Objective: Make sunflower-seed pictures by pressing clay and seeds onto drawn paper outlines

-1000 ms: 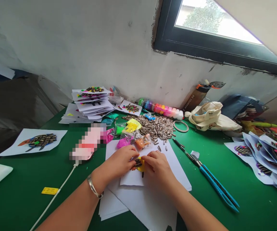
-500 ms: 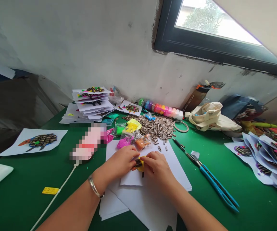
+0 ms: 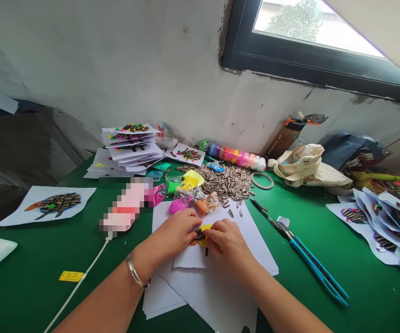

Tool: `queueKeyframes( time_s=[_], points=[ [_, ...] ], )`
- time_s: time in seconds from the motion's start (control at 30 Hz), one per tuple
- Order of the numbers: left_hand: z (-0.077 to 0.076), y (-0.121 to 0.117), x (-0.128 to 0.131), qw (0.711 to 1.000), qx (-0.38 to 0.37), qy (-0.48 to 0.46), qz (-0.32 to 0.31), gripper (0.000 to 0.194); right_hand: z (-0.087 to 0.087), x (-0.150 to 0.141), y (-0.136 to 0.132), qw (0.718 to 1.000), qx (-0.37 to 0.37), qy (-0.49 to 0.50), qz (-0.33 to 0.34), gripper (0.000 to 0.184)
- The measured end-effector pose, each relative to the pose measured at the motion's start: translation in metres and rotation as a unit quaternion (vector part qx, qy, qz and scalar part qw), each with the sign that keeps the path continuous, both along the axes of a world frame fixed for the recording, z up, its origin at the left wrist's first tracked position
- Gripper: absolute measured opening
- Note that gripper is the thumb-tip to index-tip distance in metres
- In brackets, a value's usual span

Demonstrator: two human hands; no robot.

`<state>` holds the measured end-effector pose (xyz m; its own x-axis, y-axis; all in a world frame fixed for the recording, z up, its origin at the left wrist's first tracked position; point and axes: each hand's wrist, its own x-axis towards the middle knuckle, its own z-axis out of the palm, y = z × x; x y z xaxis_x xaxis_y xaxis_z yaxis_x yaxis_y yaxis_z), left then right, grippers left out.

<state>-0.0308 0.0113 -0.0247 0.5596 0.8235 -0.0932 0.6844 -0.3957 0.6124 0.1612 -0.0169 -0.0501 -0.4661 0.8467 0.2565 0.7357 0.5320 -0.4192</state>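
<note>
Both my hands meet over a small yellow clay shape (image 3: pixel 206 228) with dark striped sunflower seeds (image 3: pixel 200 235) set on it. It lies on a white sheet (image 3: pixel 188 260) atop more paper. My left hand (image 3: pixel 175 233), with a silver bangle at the wrist, rests at the shape's left side, its bent fingers and thumb apart around it. From the right, my right hand (image 3: pixel 229 240) presses thumb and fingertips together over the yellow clay and seeds. Whatever sits between those tips is hidden. A bit of orange clay (image 3: pixel 193 242) shows beside the left fingertips.
Ahead lie bagged clays, including a yellow packet (image 3: pixel 192 180), and a sunflower seed pile (image 3: pixel 229 182). Blue tweezers (image 3: pixel 320 268) and a pen (image 3: pixel 265 212) are to the right, near a tape ring (image 3: pixel 262 181). Finished pictures are stacked left (image 3: pixel 134 155) and right (image 3: pixel 377 229).
The right fingertips have shifted slightly over the yellow clay, and more of its upper edge shows. My left hand stays put. The view has tilted a little.
</note>
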Motion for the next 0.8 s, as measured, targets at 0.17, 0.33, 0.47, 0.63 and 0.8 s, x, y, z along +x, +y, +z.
queueKeyframes(
  time_s=[0.17,0.33,0.47,0.63,0.8],
  points=[
    [0.0,0.002,-0.002,1.0,-0.004,0.0,-0.003,0.021,0.001,0.0,-0.001,1.0,-0.004,0.011,0.002,0.014],
    [0.005,0.003,-0.003,1.0,-0.021,-0.004,0.001,0.02,0.001,0.01,0.005,0.999,0.01,0.037,-0.018,0.021],
    [0.011,0.002,0.0,1.0,-0.022,0.005,0.009,0.017,0.007,0.028,0.014,0.996,0.012,0.047,-0.069,0.024],
    [0.015,0.001,0.001,0.999,-0.034,0.025,0.018,0.024,0.022,0.055,0.033,0.988,-0.014,0.009,-0.156,0.023],
    [0.013,0.001,0.001,0.999,-0.024,0.019,0.024,0.026,0.024,0.056,0.062,0.98,0.001,-0.099,-0.171,0.03]
  ],
)
